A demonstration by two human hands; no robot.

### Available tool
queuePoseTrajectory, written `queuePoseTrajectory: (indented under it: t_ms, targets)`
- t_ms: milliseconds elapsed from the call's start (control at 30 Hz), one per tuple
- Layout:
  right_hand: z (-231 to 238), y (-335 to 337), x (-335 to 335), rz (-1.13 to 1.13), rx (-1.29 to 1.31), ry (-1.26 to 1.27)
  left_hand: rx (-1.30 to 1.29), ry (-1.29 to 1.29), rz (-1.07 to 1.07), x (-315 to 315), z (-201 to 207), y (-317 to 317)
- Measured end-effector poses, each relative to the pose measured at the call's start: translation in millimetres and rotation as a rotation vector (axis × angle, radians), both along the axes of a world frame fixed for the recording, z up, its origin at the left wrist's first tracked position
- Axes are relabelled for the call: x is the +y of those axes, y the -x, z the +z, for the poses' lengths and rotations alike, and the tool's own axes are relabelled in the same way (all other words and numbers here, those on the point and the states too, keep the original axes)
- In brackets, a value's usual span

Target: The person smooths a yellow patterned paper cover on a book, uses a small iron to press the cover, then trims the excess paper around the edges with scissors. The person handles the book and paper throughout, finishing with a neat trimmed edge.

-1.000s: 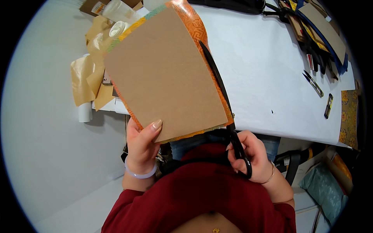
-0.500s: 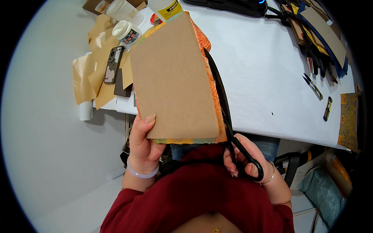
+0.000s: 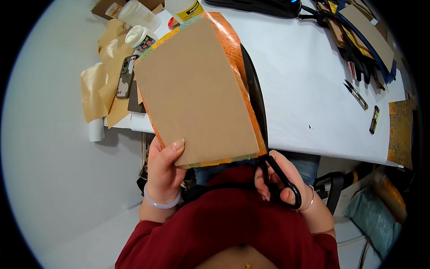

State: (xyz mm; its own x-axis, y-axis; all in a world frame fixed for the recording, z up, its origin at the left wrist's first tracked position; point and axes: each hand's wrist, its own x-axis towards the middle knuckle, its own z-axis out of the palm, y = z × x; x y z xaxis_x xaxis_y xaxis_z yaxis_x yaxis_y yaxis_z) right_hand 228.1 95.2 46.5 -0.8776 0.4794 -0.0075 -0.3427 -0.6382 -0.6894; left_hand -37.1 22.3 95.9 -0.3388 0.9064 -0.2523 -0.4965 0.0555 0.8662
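Note:
My left hand [image 3: 166,167] grips a brown board [image 3: 197,94] by its lower left corner, thumb on the front and fingers behind. Patterned orange and green fabric [image 3: 229,41] backs the board and sticks out past its edges, widest at the upper right. In my right hand [image 3: 289,177] are large black scissors [image 3: 257,96], with fingers and thumb in the handle loops. One long blade lies along the board's right edge, against the fabric border. The other blade is mostly hidden behind the board, so how far the blades are apart does not show.
A white-covered table [image 3: 309,89] spans the front. Small thread snips [image 3: 357,95] and a small black cutter [image 3: 374,120] lie at right, below stacked boards [image 3: 367,36]. At left are a phone [image 3: 126,76], an open white jar [image 3: 141,38] and tan paper [image 3: 117,62].
The board has tilted, its upper left corner swinging left. More orange fabric shows at its upper right. The scissors blade has shifted slightly and stands a little steeper along the edge.

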Motion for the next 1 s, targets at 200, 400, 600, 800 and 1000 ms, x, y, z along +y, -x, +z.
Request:
queuePoseTrajectory:
  t_ms: [200,400,600,800,1000]
  targets:
    - [1.6,-1.1,0.3,-0.124,-0.080,-0.068,0.041,-0.044,-0.047,-4.8,5.4,-14.3]
    - [-1.5,-2.5,1.9,-0.173,-0.111,-0.131,0.104,-0.018,-0.081,-7.5,4.4,-19.5]
    - [-2.2,-1.5,2.0,-0.204,-0.106,-0.157,0.115,-0.007,-0.092,-8.6,3.9,-21.9]
    - [-3.1,-1.9,1.5,-0.218,-0.133,-0.162,0.179,0.099,-0.097,-11.3,0.9,-18.5]
    - [-4.1,-2.6,-0.4,-0.224,-0.164,-0.172,0.170,0.107,-0.081,-9.8,1.9,-20.9]
